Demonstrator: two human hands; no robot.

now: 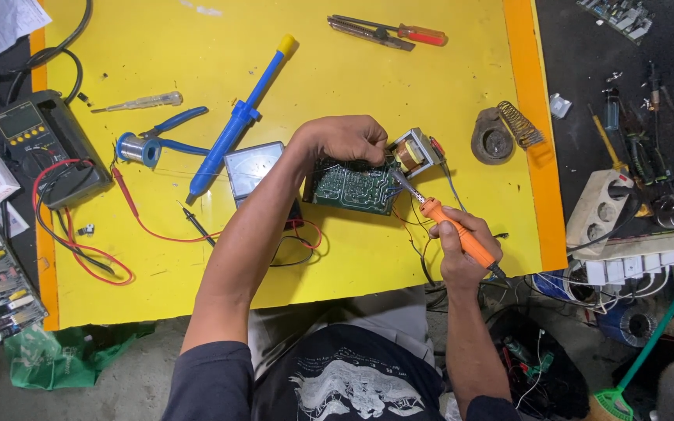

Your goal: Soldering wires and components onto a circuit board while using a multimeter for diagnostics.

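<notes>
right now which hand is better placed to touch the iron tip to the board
Right. The right hand grips the orange soldering iron, its tip at the green circuit board's edge. The left hand is busy steadying that board from above.

Blue desoldering pump [235, 125], solder spool [129, 148], multimeter [37, 140], red-handled screwdriver [411, 33], power strip [633, 265]

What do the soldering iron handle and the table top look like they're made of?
The soldering iron in the right hand has an orange handle, likely matte moulded plastic, and a grey metal shaft. The table top looks like painted or laminated board: flat glossy yellow with scuffs.
</notes>
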